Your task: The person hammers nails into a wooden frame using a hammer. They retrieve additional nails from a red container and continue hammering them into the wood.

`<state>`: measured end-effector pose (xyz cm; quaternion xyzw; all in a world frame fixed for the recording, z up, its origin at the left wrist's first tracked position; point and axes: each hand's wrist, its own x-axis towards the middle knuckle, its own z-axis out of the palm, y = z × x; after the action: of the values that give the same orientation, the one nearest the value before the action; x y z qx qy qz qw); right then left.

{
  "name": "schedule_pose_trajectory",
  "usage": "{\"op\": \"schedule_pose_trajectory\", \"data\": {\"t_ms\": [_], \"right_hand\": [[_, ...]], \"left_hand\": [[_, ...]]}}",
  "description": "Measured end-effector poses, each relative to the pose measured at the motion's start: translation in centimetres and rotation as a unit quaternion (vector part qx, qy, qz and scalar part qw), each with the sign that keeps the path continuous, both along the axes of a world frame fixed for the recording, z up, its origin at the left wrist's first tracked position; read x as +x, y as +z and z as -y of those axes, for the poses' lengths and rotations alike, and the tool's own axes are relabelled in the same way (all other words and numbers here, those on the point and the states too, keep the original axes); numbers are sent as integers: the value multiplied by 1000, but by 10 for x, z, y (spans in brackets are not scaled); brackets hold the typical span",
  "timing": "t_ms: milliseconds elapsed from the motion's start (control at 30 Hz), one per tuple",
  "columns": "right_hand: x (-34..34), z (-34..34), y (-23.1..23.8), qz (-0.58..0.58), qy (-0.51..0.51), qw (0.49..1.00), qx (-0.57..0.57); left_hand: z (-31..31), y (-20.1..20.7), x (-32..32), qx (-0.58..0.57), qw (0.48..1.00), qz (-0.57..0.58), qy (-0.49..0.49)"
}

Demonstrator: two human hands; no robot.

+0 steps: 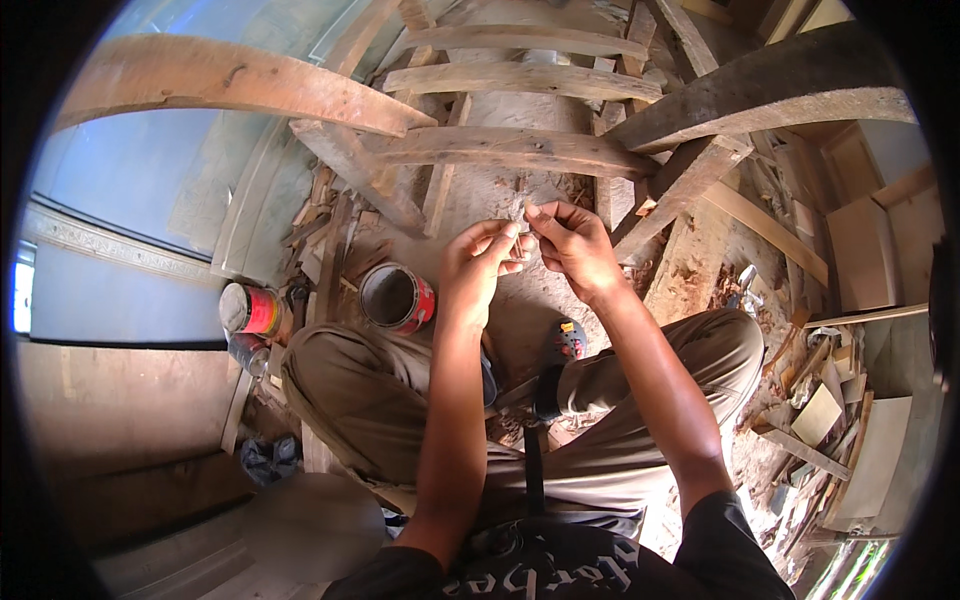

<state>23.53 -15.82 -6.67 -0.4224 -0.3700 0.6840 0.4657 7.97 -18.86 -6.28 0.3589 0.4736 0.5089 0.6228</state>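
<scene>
My left hand [478, 262] and my right hand [573, 247] are raised close together in front of me, fingers pinched. Between the fingertips shows a small, thin, pale piece, too small to name; which hand bears it I cannot tell. Something slim and brownish lies along the left fingers. Below and left of my left hand stands an open tin [397, 297] with a red label and a greyish inside.
Wooden trestle beams [515, 150] cross just beyond my hands. Another red-labelled can [250, 308] stands at the left, near a glossy blue-grey panel [130, 290]. Wood offcuts [820, 415] litter the right side. A clog [570, 340] is on my foot below.
</scene>
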Motion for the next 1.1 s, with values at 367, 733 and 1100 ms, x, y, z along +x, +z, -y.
{"op": "schedule_pose_trajectory", "data": {"t_ms": [367, 733, 1100], "right_hand": [[24, -21, -218, 382, 51, 923, 11], [-28, -32, -212, 439, 123, 890, 23], [-70, -35, -204, 388, 177, 902, 60]], "left_hand": [[-14, -138, -67, -193, 947, -54, 250], [33, -208, -133, -215, 901, 19, 376], [28, -182, -153, -197, 895, -124, 380]]}}
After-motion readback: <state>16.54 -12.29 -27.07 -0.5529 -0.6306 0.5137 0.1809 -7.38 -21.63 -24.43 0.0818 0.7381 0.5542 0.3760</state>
